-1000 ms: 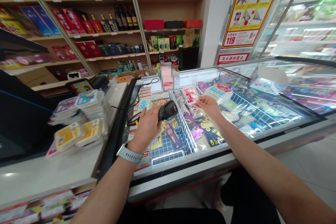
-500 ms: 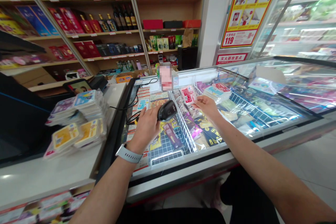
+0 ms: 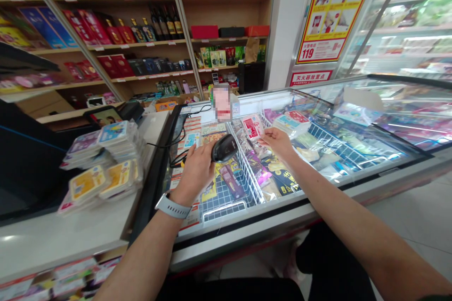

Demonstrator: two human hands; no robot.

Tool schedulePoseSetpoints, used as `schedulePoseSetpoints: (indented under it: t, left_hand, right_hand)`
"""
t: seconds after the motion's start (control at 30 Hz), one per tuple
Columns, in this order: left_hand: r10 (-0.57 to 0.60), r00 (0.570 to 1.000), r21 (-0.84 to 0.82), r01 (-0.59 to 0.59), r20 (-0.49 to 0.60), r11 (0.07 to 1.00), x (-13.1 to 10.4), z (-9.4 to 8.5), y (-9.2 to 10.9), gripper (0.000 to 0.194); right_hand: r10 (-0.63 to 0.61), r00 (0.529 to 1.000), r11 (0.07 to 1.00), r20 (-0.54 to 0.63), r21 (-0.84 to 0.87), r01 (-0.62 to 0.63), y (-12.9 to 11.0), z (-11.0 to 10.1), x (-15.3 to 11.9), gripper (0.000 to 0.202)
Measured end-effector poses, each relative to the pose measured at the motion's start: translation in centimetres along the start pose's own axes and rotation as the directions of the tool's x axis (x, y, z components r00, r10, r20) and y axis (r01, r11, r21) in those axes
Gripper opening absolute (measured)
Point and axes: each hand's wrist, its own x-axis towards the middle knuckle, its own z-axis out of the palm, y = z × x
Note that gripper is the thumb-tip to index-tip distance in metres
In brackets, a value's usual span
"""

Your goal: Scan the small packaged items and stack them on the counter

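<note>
My left hand (image 3: 198,167), with a grey watch band on its wrist, is wrapped around a black handheld barcode scanner (image 3: 224,148). The scanner's head points right, and its cable (image 3: 183,127) trails to the left. Between thumb and fingers, my right hand (image 3: 280,143) pinches the corner of a small flat red-and-white pack (image 3: 252,128). The pack is just beyond the scanner's head, above the glass-topped freezer (image 3: 307,200). To the right of my right hand lie several flat packs (image 3: 291,122) with red and blue labels.
On the left counter (image 3: 99,225) stand stacks of flat packs (image 3: 116,138) with blue, purple and yellow labels, beside a dark monitor (image 3: 28,160). Wire baskets (image 3: 249,174) inside the freezer hold packaged goods. Shelves with boxes and bottles (image 3: 165,23) line the back. An open carton (image 3: 358,106) sits at right.
Almost nothing differs. Both hands keep their hold on the scanner and the pack; the pack appears tilted very slightly differently, and the view has shifted a little.
</note>
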Motion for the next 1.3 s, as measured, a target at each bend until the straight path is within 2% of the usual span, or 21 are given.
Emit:
schedulePoseSetpoints:
  t: [0.8, 1.17, 1.3]
  left_hand:
    - [0.03, 0.999, 0.015, -0.03, -0.031, 0.999, 0.0, 0.38, -0.33, 0.051]
    - [0.034, 0.999, 0.007, -0.034, -0.038, 0.999, -0.03, 0.24, -0.01, 0.053]
    - [0.027, 0.998, 0.001, -0.027, -0.048, 1.0, -0.06, 0.27, 0.02, 0.052]
  right_hand:
    - [0.004, 1.0, 1.0, 0.015, -0.008, -0.004, -0.09, -0.02, -0.1, 0.015]
    - [-0.01, 0.998, 0.999, 0.054, -0.045, 0.013, 0.6, -0.3, 0.36, 0.024]
    - [-0.001, 0.999, 1.0, 0.039, -0.024, 0.002, 0.54, -0.23, 0.28, 0.021]
